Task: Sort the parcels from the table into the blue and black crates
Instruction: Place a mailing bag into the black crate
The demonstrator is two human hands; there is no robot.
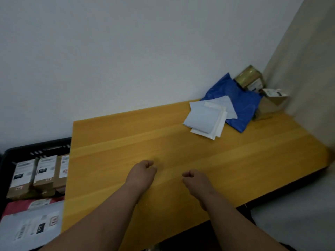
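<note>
My left hand and my right hand rest as loose fists on the wooden table, holding nothing. Far off at the table's back right corner lies a pile of parcels: pale grey and white flat mailers, a blue plastic mailer bag under them, and brown cardboard boxes against the wall. The black crate stands on the floor left of the table with labelled cardboard boxes inside. The blue crate is not in view.
In front of the black crate lie a red parcel and a grey labelled mailer. White walls close the back and a beige wall closes the right side. The table's near edge runs diagonally.
</note>
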